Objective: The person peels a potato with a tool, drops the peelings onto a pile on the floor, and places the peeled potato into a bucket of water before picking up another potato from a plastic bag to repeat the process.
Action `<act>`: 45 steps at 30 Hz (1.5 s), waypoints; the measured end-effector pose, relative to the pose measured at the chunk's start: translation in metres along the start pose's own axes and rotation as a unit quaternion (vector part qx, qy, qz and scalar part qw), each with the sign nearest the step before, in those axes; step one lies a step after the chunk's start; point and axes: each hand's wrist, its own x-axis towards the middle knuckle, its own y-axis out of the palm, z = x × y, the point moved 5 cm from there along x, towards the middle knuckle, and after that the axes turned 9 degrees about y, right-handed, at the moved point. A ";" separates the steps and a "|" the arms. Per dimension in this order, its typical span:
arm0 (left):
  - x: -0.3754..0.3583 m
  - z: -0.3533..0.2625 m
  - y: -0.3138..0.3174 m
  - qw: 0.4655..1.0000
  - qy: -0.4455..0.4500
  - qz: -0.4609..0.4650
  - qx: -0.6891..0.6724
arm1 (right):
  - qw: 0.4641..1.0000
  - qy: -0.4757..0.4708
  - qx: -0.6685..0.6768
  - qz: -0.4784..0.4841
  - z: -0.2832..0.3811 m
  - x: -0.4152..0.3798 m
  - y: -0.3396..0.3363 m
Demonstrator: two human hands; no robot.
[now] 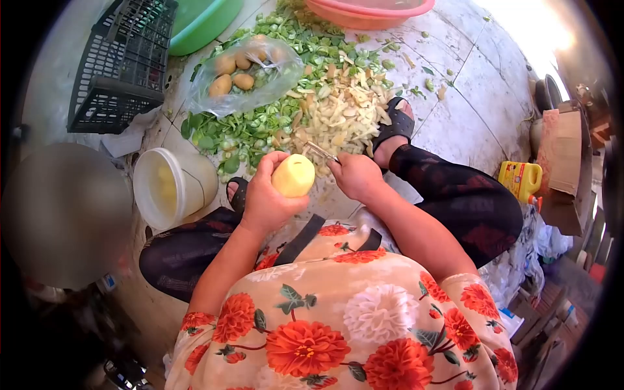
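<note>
A peeled yellow potato (294, 176) sits in my left hand (265, 198), the fingers wrapped round its side. My right hand (357, 177) grips a peeler (321, 153), whose metal end points up and left, just off the potato. Below both hands, a heap of pale peelings (348, 107) lies on the floor. Beyond it is a clear plastic bag (286, 71) with several unpeeled potatoes (225, 64) in it. To the left of my left hand stands a white bucket (201, 179) with yellowish pieces inside, seen only in part.
Green leaf trimmings (260, 123) spread over the tiled floor (468, 97). A black crate (123, 71), a green basin (208, 23) and a pink basin (370, 16) stand at the back. At right are a yellow jug (520, 179) and cardboard (560, 149).
</note>
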 end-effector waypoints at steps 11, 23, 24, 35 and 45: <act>-0.002 0.013 0.007 0.998 0.004 -0.042 0.050 | 0.992 -0.106 0.061 -0.018 0.022 -0.037 -0.019; -0.001 0.010 0.010 0.973 -0.021 -0.045 -0.225 | 0.977 -0.044 0.210 -0.008 0.007 -0.016 -0.012; -0.001 0.014 0.009 0.973 -0.021 -0.049 -0.225 | 0.977 -0.047 0.209 -0.006 0.009 -0.017 -0.014; -0.008 0.035 0.034 0.790 -0.170 0.000 -0.589 | 0.986 -0.159 0.035 -0.016 0.039 -0.047 -0.019; -0.020 0.023 0.038 0.815 -0.167 0.063 -0.551 | 0.999 -0.005 0.003 -0.031 -0.011 0.004 -0.006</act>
